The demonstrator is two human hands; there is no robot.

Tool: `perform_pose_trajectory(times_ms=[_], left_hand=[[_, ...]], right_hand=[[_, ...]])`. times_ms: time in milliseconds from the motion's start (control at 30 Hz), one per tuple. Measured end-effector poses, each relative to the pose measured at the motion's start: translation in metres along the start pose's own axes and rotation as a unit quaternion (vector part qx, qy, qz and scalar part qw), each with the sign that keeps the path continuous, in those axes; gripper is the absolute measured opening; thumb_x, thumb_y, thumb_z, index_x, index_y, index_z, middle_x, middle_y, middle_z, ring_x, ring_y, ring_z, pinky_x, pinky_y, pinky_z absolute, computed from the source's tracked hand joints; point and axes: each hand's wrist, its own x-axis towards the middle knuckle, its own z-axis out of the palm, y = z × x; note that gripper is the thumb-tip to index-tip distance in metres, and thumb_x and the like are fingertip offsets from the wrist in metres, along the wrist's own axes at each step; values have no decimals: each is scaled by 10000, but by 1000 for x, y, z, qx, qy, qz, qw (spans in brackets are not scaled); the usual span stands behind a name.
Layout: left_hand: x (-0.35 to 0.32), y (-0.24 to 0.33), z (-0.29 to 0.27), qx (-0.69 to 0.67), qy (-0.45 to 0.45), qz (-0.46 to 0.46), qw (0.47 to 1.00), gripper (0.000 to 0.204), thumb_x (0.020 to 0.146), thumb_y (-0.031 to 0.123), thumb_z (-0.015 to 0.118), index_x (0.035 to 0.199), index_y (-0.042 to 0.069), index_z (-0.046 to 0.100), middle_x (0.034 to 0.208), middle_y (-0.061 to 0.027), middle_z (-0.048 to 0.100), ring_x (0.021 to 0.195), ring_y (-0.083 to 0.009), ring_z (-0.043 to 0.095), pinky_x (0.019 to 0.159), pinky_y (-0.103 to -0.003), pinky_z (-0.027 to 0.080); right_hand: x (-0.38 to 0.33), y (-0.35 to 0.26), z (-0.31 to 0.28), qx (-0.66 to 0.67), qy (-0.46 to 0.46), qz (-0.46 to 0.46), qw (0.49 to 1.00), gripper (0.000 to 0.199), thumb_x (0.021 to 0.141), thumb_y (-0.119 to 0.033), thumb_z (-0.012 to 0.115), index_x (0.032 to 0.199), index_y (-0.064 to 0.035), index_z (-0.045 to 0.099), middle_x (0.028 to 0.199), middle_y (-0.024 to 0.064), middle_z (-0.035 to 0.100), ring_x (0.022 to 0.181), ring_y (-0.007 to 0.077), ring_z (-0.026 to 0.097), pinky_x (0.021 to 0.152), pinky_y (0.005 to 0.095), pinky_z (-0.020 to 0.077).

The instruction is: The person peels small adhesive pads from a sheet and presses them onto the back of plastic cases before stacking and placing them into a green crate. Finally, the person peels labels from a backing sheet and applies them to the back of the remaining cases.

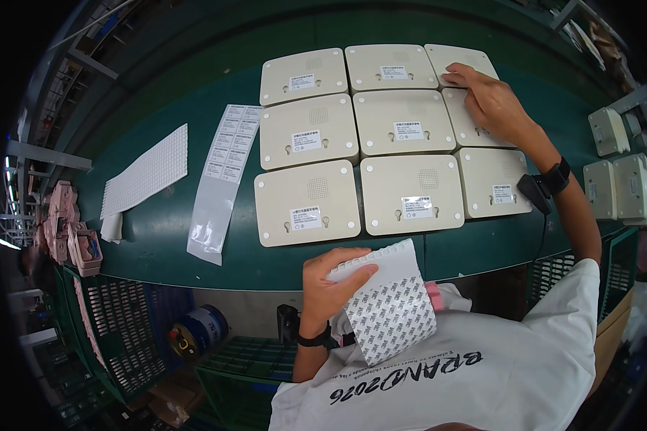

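My left hand (336, 281) grips a sheet of adhesive pads (394, 316) near the table's front edge, thumb on top. The sheet has scalloped white pads along its upper edge and a grey-printed backing hanging down. My right hand (490, 100) reaches to the far right, fingers bent and pressed together at the near-left corner of a cream plastic housing (474, 63). Whatever its fingertips hold, if anything, is hidden. Several similar housings (308, 205) lie in rows, each with a label, a speaker grille and keyhole slots. White round pads (343, 234) show at their corners.
On the green table (151, 241), a partly used label strip (223, 165) lies left of the housings. Farther left is a sheet of white pads (147, 172). More housings (618, 187) stand at the right edge. Pink parts (68, 230) and green crates (115, 323) sit at the left.
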Motion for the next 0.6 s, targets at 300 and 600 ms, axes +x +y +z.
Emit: perform_pose_trajectory(times_ms=[300, 600], left_hand=[[-1, 1, 2, -2, 4, 4, 1000, 262, 737, -40, 800, 987, -31, 724, 889, -117, 736, 769, -131, 689, 686, -246, 537], [0, 2, 0, 4, -2, -8, 1000, 260, 741, -35, 799, 990, -34, 723, 892, -119, 737, 770, -137, 692, 694, -247, 539]], right_hand=[[66, 44, 3, 251, -56, 179, 950, 193, 1012, -175, 512, 1146, -45, 558, 1008, 92, 651, 867, 185, 606, 811, 304, 493], [82, 64, 40, 192, -23, 170, 966, 245, 1036, -228, 485, 1094, -6, 569, 932, 109, 619, 863, 198, 552, 814, 305, 448]])
